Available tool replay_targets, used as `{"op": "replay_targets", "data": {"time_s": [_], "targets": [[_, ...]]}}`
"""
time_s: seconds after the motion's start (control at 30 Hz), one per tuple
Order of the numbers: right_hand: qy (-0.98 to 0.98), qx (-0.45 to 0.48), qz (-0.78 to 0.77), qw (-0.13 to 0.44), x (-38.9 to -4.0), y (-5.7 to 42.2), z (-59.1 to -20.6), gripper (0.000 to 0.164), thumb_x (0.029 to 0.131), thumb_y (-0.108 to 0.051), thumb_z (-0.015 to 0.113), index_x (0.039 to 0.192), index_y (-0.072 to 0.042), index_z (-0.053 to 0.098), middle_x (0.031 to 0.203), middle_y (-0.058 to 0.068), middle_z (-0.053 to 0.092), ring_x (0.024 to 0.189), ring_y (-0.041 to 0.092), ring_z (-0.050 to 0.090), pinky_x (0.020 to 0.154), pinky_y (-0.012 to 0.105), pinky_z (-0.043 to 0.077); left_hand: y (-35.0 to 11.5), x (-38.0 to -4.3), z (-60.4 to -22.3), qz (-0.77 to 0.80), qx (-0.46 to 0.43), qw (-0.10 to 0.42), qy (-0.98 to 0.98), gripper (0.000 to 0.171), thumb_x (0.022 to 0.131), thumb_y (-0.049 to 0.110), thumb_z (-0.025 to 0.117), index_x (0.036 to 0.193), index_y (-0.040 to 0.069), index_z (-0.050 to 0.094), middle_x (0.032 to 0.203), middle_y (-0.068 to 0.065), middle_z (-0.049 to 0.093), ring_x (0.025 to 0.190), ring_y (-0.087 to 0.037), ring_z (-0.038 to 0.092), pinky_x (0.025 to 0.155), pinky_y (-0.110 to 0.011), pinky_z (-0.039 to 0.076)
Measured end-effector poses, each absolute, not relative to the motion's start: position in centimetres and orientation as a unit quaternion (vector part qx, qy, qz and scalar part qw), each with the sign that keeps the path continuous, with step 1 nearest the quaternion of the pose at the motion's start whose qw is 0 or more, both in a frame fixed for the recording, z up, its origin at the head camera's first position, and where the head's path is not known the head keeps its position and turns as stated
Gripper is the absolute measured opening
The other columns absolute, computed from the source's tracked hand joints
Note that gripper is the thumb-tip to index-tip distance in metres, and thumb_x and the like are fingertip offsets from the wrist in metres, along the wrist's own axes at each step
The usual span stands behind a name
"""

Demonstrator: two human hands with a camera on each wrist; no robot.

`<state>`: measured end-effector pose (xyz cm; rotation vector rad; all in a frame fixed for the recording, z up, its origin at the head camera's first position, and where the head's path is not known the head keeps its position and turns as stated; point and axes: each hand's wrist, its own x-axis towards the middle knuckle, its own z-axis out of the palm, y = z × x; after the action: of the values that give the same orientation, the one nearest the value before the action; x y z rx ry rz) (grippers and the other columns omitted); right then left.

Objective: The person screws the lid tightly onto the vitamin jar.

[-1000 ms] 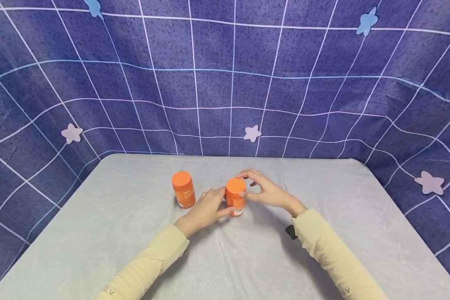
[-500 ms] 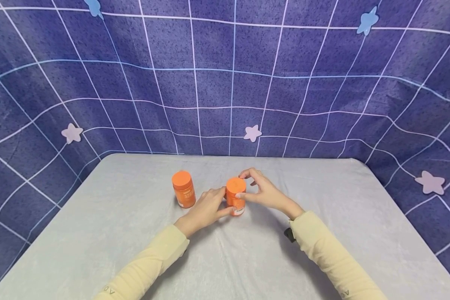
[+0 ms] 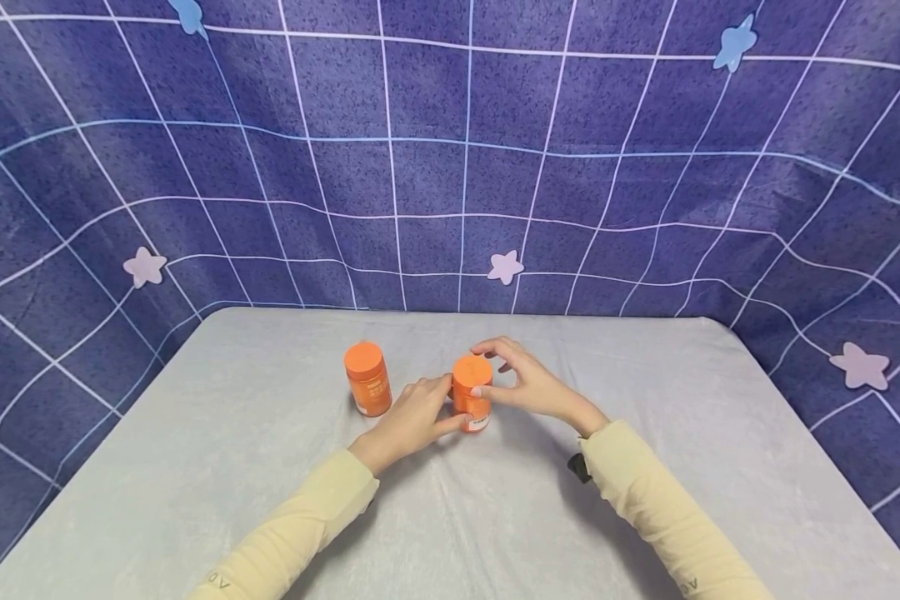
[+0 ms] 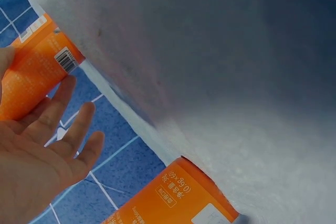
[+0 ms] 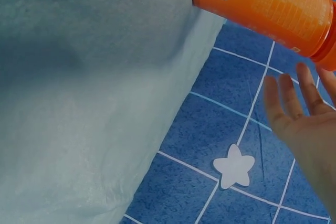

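Note:
An orange screw-top bottle (image 3: 467, 405) stands upright on the table, in front of me. My left hand (image 3: 411, 414) holds its body from the left, thumb low at the front and fingers behind. At its orange lid (image 3: 472, 371), my right hand (image 3: 536, 387) grips with the thumb at the front and the index finger at the back. In the right wrist view the other fingers of the right hand (image 5: 302, 111) spread free below the lid (image 5: 328, 51). The left wrist view shows a barcode on the held bottle (image 4: 39, 72).
A second, matching orange bottle (image 3: 369, 390) with its lid on stands to the left, close to my left hand. The table has a grey cloth (image 3: 217, 433). Behind it hangs a blue grid-patterned curtain (image 3: 427, 175) with star shapes.
The right thumb has slid slightly left across the front of the lid. Its index finger shifted right, then back to the lid's rear edge. The left hand and both bottles stay put.

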<state>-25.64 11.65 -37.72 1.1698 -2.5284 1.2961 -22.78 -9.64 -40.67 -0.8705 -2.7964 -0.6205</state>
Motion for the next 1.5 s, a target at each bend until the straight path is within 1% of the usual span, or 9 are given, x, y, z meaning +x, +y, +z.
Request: {"op": "replay_targets", "data": {"time_s": [0.17,0.43,0.63,0.8,0.93,1.2,1.37,1.5], "targets": [[-0.817,0.399,0.416,0.013,-25.68,11.96,-37.35,0.049,0.081,-0.020,0.068,0.126,-0.009,0.049,0.126,0.006,0.050,0.113,0.021,0.045,0.086,0.045,0.045,-9.61,-22.83,-40.69,-0.204,-0.287,0.071,-0.933,0.045,0.083,0.042,0.062,0.111,0.009,0.052,0.098,-0.005,0.064,0.091,-0.023,0.059,0.081,-0.042,0.045],[-0.804,0.422,0.418,-0.018,-25.96,12.30,-37.20,0.049,0.083,-0.010,0.063,0.129,-0.005,0.046,0.129,0.010,0.047,0.117,0.024,0.046,0.088,0.047,0.045,-9.63,-22.73,-40.63,-0.210,-0.284,0.064,-0.933,0.049,0.082,0.042,0.063,0.117,0.010,0.050,0.101,-0.002,0.064,0.095,-0.023,0.058,0.083,-0.042,0.044],[-0.800,0.423,0.424,-0.032,-26.09,12.44,-37.32,0.049,0.083,-0.007,0.062,0.130,-0.006,0.046,0.127,0.010,0.049,0.117,0.024,0.046,0.089,0.048,0.045,-9.67,-22.75,-40.62,-0.213,-0.289,0.062,-0.931,0.051,0.083,0.042,0.063,0.120,0.010,0.050,0.103,-0.002,0.064,0.095,-0.022,0.059,0.084,-0.042,0.044],[-0.811,0.409,0.418,-0.025,-26.14,12.49,-37.34,0.048,0.083,-0.012,0.064,0.127,-0.009,0.048,0.126,0.007,0.050,0.116,0.022,0.046,0.089,0.047,0.044,-9.69,-22.76,-40.67,-0.215,-0.287,0.057,-0.932,0.052,0.083,0.042,0.062,0.122,0.010,0.048,0.105,-0.002,0.063,0.097,-0.023,0.058,0.085,-0.043,0.043],[-0.823,0.394,0.409,-0.013,-25.87,12.42,-37.19,0.046,0.082,-0.017,0.067,0.124,-0.012,0.050,0.125,0.004,0.051,0.115,0.022,0.046,0.089,0.045,0.044,-9.71,-22.75,-40.72,-0.214,-0.284,0.058,-0.933,0.051,0.083,0.042,0.062,0.120,0.010,0.049,0.103,-0.002,0.064,0.095,-0.022,0.058,0.085,-0.042,0.043],[-0.828,0.373,0.417,0.022,-25.47,12.00,-37.30,0.046,0.077,-0.020,0.073,0.114,-0.007,0.051,0.116,0.006,0.054,0.111,0.034,0.045,0.087,0.050,0.041,-9.66,-22.65,-40.62,-0.210,-0.286,0.066,-0.933,0.046,0.083,0.043,0.062,0.114,0.010,0.051,0.099,-0.002,0.064,0.091,-0.022,0.059,0.081,-0.040,0.045],[-0.833,0.363,0.415,0.033,-25.45,11.81,-37.32,0.047,0.074,-0.021,0.075,0.112,-0.007,0.051,0.114,0.006,0.055,0.109,0.031,0.046,0.086,0.050,0.041,-9.66,-22.69,-40.70,-0.209,-0.287,0.072,-0.932,0.044,0.083,0.042,0.062,0.111,0.009,0.051,0.097,-0.005,0.064,0.090,-0.023,0.059,0.080,-0.040,0.045],[-0.834,0.363,0.413,0.031,-25.51,11.81,-37.45,0.046,0.075,-0.020,0.074,0.113,-0.007,0.050,0.114,0.006,0.055,0.109,0.031,0.047,0.085,0.048,0.042,-9.65,-22.75,-40.80,-0.206,-0.287,0.075,-0.932,0.044,0.083,0.042,0.062,0.111,0.009,0.051,0.097,-0.005,0.064,0.090,-0.023,0.059,0.081,-0.041,0.045]]}}
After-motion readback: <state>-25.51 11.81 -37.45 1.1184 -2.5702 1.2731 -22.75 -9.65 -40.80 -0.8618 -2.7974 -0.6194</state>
